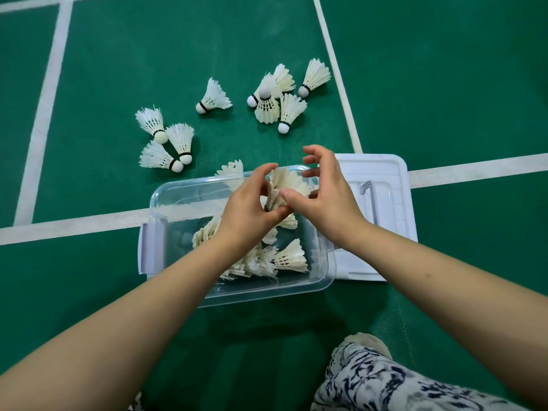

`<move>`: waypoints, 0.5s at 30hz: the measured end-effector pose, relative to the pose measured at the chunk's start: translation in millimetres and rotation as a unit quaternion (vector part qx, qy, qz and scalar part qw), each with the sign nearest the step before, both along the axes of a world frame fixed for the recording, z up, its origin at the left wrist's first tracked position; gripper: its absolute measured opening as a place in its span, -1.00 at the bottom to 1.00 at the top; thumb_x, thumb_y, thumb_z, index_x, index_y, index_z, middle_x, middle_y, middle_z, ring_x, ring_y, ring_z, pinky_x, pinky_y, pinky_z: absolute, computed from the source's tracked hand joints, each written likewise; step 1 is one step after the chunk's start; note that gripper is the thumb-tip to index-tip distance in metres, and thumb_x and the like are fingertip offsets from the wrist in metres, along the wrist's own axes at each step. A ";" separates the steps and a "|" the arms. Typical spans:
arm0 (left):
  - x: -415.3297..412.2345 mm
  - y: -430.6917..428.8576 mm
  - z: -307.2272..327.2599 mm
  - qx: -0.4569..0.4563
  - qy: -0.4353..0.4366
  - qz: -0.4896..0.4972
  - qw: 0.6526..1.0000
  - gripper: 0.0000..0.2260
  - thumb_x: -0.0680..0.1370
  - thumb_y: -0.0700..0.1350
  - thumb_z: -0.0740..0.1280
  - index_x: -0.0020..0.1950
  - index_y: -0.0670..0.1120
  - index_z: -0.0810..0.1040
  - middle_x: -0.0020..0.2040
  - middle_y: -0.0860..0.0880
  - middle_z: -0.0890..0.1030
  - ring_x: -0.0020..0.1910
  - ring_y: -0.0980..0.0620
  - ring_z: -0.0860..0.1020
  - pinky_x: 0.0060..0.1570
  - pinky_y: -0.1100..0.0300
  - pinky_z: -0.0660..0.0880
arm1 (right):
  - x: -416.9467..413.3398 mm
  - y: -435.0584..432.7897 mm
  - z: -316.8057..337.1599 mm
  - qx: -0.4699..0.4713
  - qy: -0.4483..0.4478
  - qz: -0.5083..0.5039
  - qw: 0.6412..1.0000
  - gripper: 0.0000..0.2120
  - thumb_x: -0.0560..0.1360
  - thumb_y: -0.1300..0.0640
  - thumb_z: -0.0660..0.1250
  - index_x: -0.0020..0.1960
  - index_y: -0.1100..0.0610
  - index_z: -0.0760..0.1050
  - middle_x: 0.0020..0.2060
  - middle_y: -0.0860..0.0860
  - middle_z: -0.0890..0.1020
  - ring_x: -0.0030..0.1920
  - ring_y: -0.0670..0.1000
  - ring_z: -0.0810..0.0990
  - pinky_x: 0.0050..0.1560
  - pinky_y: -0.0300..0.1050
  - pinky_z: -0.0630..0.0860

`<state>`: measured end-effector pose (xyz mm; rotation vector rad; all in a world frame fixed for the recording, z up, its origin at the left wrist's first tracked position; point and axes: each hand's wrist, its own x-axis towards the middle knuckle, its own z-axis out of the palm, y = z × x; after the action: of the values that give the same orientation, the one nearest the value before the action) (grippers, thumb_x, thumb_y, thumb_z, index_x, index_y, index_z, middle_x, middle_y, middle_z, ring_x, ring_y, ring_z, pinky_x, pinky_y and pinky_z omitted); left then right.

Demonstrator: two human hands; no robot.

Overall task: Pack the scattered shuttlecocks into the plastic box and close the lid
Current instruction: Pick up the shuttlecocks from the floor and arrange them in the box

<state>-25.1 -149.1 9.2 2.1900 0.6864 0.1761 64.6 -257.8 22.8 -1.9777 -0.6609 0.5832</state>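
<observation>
both hands meet over the far end of the clear plastic box [268, 292], which sits on the green court floor [118, 69] across a white line [74, 222]. the left hand [249, 206] curls round the lower part of a shuttlecock [286, 183], its cork hidden in the palm. the right hand [326, 197] lays its thumb on the feather skirt with the other fingers arched and spread; whether it truly pinches i cannot tell. several shuttlecocks [286, 258] already lie jumbled inside the box. more wait on the floor beyond it: a trio on the left [166, 143], a single one [213, 97], a cluster of four [278, 97], and one just behind the far rim [232, 170]. the white lid [391, 173] lies flat, touching the box's right side, and a pale latch flap [151, 247] hangs off the left end. these should handle as almost weightless things: a round, firm cork tip banded in black, and a flared cone of thin, brittle, frayed feathers. the cork or the stiffer quill stems just above it look like the safest hold, since squeezing the skirt would likely bend feathers. the box looks smooth, rigid and see-through.
</observation>
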 end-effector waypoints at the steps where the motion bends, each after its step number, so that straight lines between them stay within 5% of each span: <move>1: -1.2 1.0 -0.5 0.014 0.006 -0.008 1.000 -0.44 0.40 -0.07 0.44 0.35 0.00 0.32 -0.12 0.06 0.42 -0.12 0.06 0.44 -0.20 0.27 0.27 | 0.9 -0.2 -1.1 0.003 -0.005 0.001 1.000 -0.31 0.28 -0.12 0.34 0.35 -0.01 0.19 0.19 -0.09 0.34 0.12 -0.11 0.42 0.08 -0.01 0.50; 6: -5.9 4.2 -13.7 0.124 0.081 -0.096 0.984 -0.38 0.40 0.04 0.42 0.39 0.00 0.27 0.19 -0.06 0.52 0.18 -0.06 0.44 0.20 0.04 0.28 | 4.1 -2.2 -5.4 0.015 -0.020 0.007 1.000 -0.41 0.39 -0.02 0.37 0.33 0.01 0.22 0.16 -0.10 0.31 0.08 -0.11 0.42 0.01 -0.07 0.53; 10: -7.7 1.4 -22.6 0.241 0.151 -0.160 0.945 -0.46 0.42 0.10 0.32 0.35 0.01 0.26 0.16 -0.03 0.49 0.24 -0.07 0.34 0.21 0.04 0.20 | 4.3 -3.1 -6.9 0.018 -0.029 0.013 0.999 -0.48 0.43 0.08 0.37 0.32 0.05 0.25 0.13 -0.11 0.29 0.06 -0.09 0.42 0.00 -0.12 0.51; 15: -5.6 -5.5 -28.4 0.265 0.201 -0.168 0.928 -0.43 0.45 0.06 0.29 0.41 0.02 0.17 0.31 -0.05 0.33 0.31 -0.09 0.25 0.26 0.00 0.19 | 4.0 -3.4 -8.0 0.018 -0.024 0.018 0.999 -0.51 0.44 0.12 0.35 0.31 0.05 0.26 0.14 -0.11 0.29 0.06 -0.09 0.42 0.02 -0.12 0.50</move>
<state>-30.7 -154.6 -19.2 2.8713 0.5017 -0.3120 68.6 -261.3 14.8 -1.9563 -0.7327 0.5423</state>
